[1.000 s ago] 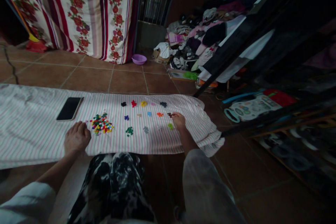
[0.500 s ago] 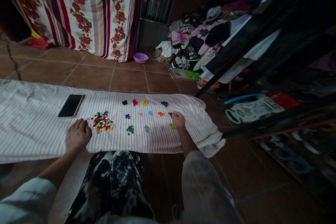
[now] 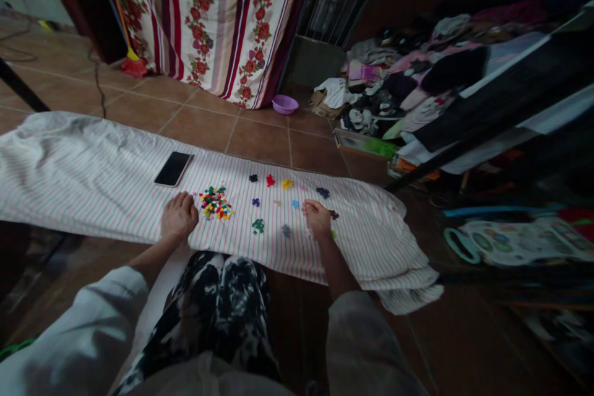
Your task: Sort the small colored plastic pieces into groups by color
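Observation:
Small coloured pieces lie on a striped cloth (image 3: 120, 198). My left hand (image 3: 179, 215) rests on it, fingers curled, beside a mixed pile of pieces (image 3: 216, 203); its fingertips are hidden. My right hand (image 3: 318, 218) is closed in a pinch just right of the light blue pieces (image 3: 295, 204); anything held is too small to make out. Brown pieces (image 3: 333, 215) and lime green pieces (image 3: 333, 234) show past that hand, partly covered. Around them sit separate groups: dark green pieces (image 3: 258, 226), grey pieces (image 3: 286, 231), red pieces (image 3: 270, 180) and yellow pieces (image 3: 287, 184).
A phone (image 3: 173, 169) lies on the cloth beyond my left hand. Behind are a purple basin (image 3: 284, 104), a floral curtain (image 3: 223, 25) and a heap of clothes (image 3: 394, 74). A dark metal bar (image 3: 436, 158) slants upward at the right.
My right hand has moved left from the brown pieces toward the light blue ones. My left hand stays beside the pile. The whole view has turned left.

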A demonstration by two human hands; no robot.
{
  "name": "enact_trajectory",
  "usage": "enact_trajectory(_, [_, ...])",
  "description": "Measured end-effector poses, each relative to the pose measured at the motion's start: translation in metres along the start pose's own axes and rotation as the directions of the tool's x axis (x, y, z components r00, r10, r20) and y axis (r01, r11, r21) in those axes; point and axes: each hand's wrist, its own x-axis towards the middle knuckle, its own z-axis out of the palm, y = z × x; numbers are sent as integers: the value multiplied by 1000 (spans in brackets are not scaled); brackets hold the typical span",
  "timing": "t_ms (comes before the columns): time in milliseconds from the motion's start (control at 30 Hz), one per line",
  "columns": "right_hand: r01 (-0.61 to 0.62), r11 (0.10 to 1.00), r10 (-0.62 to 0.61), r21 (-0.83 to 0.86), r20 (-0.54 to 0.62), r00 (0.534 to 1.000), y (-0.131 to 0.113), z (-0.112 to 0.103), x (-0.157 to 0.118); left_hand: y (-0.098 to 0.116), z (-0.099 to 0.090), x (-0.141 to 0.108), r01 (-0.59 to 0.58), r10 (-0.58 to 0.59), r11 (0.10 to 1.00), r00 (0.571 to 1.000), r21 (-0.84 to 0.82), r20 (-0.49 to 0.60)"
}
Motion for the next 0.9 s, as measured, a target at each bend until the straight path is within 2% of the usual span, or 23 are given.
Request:
enact_trajectory(67, [-16,999,13,39,76,997,-13,22,-8,0,0,0,-4,4,1000,1000,5,3])
enact_trajectory(167, [23,999,-32,40,214,976,-33,56,-25,0,0,0,2,-2,1000,1000,-5,8])
enact_trajectory(233, [77,997,-79,19,311,947,-43,78,-36,1,0,0,8,-8,1000,1000,-18,6])
enact_trajectory(400, [209,977,-166,-45,456,874,-60,122,-56,2,0,0,19,-19,999,1000,-46,7])
enact_trajectory(667, [430,879,-234,-207,599,766,-81,162,-64,-2,6,-1,24,-25,995,1000,-94,-12])
enact_trajectory(767, [464,847,-223,-260,618,754,-85,173,-67,-2,6,-1,15,-16,996,1000,-82,-7])
enact_trajectory(900, [467,824,-197,-320,611,766,-88,179,-69,-1,4,0,14,-13,996,1000,-90,2])
